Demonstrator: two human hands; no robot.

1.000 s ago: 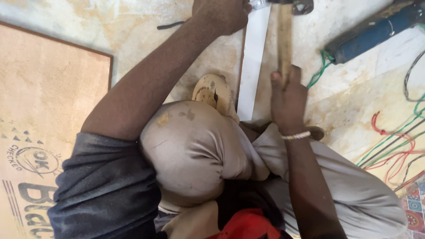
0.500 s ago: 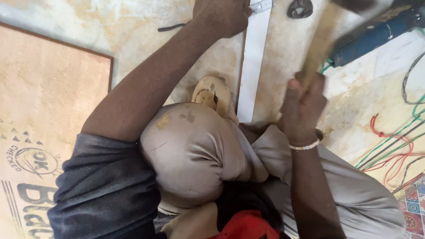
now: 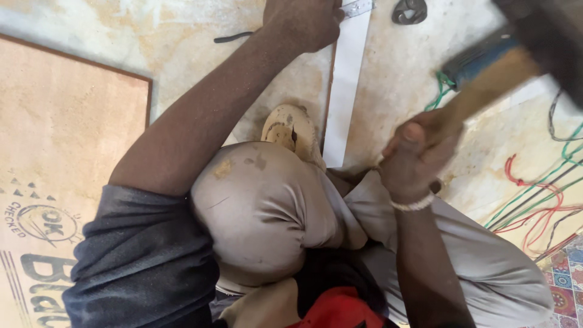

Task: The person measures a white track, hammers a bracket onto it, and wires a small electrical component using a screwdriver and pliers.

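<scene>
Cardboard sheet: a flat brown corrugated cardboard sheet (image 3: 61,158) lies on the floor at the left edge of view; a round dark stamp and large dark lettering sit at its lower left, partly under the person's dark grey sleeve (image 3: 146,261).
Floor: mottled cream and tan stone floor (image 3: 170,36), dusty and scuffed.
Left hand: the left hand (image 3: 303,21) is at the top of view, fingers (image 3: 325,27) curled together into a closed grip pressed at the upper end of the strip; what sits inside the grip cannot be told.
White strip: a long flat white strip (image 3: 346,91) lies on the floor, running from the left hand down to just beside the bent knee.
Metal piece: a small shiny metal piece (image 3: 357,8) lies at the strip's top end, just beside the left hand.
Right hand: the right hand (image 3: 416,161) has its fingers wrapped tight around a wooden handle (image 3: 486,91), a pale beaded bracelet (image 3: 414,205) on the wrist.
Hammer: the handle slants up to the right, off the floor; its dark head (image 3: 546,30) is blurred in the top right corner.
Knee: a knee in dusty beige trousers (image 3: 261,206) fills the middle, a worn tan sandal (image 3: 288,130) just above it.
Wires: loose red and green wires (image 3: 534,194) lie on the floor at right, a blue-grey tool body (image 3: 480,61) behind the handle.
Ring: a small dark ring-shaped part (image 3: 409,11) lies near the strip's top.
</scene>
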